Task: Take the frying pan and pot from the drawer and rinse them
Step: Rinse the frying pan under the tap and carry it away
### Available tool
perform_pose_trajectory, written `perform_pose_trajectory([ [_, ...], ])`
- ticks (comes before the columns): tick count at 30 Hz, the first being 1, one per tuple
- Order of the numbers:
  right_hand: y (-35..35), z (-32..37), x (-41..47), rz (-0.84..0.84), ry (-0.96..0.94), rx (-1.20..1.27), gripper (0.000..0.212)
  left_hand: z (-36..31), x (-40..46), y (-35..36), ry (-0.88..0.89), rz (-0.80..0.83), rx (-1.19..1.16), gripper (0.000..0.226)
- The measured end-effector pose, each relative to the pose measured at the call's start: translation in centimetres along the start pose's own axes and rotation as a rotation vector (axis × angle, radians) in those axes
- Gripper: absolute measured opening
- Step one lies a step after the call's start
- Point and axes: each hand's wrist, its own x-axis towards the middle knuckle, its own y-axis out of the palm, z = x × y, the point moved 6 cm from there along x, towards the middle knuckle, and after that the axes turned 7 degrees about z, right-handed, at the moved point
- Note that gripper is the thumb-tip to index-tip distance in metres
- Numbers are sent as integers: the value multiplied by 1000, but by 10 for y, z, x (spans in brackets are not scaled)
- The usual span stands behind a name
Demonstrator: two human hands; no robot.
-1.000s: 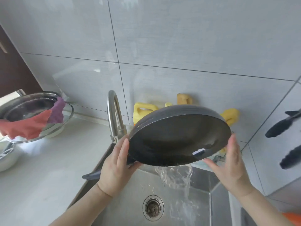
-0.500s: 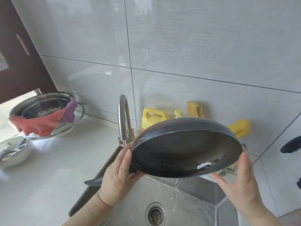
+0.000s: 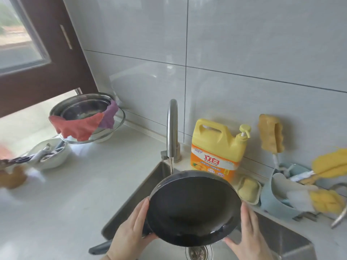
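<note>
The black frying pan point(image 3: 193, 209) is tilted toward me over the steel sink point(image 3: 131, 201), its dark handle point(image 3: 99, 249) pointing down-left. My left hand point(image 3: 129, 235) holds the pan's left rim near the handle base, fingers up along the edge and thumb underneath. Against the right rim my right hand point(image 3: 247, 235) presses with straight fingers. A thin stream of water point(image 3: 171, 166) falls from the faucet point(image 3: 172, 128) onto the pan's far rim. No pot is in my hands.
Stacked steel bowls point(image 3: 82, 109) draped with a red and purple cloth point(image 3: 80, 126) stand back left, a white bowl of utensils point(image 3: 48, 156) beside them. A yellow detergent jug point(image 3: 216, 149), soap dish point(image 3: 247, 190) and blue holder with yellow sponges point(image 3: 281, 201) line the sink's far side. The drain point(image 3: 199, 253) is below the pan.
The pan has tipped further toward me and sits lower in view. Water no longer pours off its lip; the faucet stream now hits its far rim. Both hands keep their hold.
</note>
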Motion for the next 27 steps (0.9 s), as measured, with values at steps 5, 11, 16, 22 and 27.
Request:
perform_pose_trajectory([
  [5, 54, -2, 24, 264, 18, 1, 166, 43, -8, 3, -144, 53, -15, 83],
  [11, 84, 9, 46, 351, -3, 21, 169, 73, -19, -1, -188, 40, -36, 91],
  [16, 90, 12, 55, 364, -22, -2, 167, 75, -15, -6, -179, 24, 20, 86],
  [22, 72, 3, 47, 299, -15, 6, 170, 67, -9, 5, -143, 49, 49, 88],
  [27, 36, -1, 41, 115, -71, 83, 121, 45, 12, 14, 0, -22, 69, 89],
])
